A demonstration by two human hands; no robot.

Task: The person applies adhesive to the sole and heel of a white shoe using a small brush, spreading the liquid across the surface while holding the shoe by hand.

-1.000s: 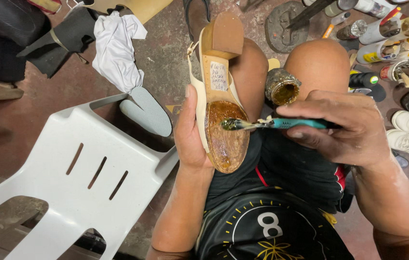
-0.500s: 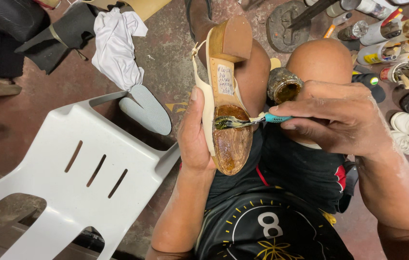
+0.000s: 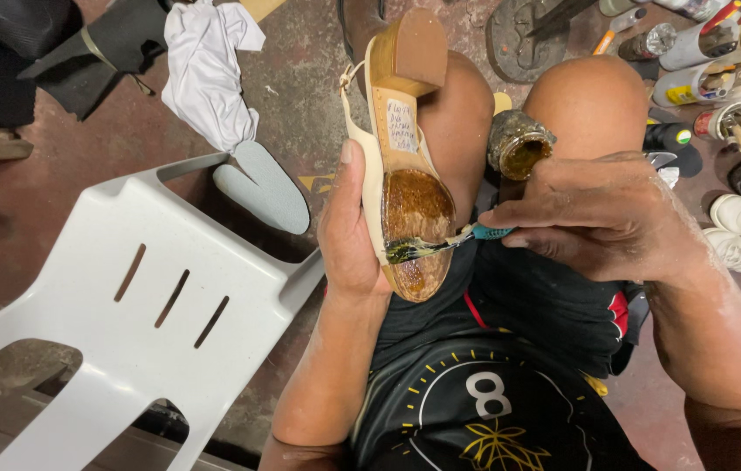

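Two hands work over the lap: the left hand [image 3: 348, 235] grips an upturned cream heeled sandal [image 3: 401, 166], fingers clamped on its edge; the right hand [image 3: 597, 218] pinches a small brush [image 3: 440, 247], spreading amber glue across the sole. Thin, even strokes serve best.

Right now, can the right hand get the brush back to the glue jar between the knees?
Probably yes: the glue jar stands open just above the right hand, with nothing between it and the brush.
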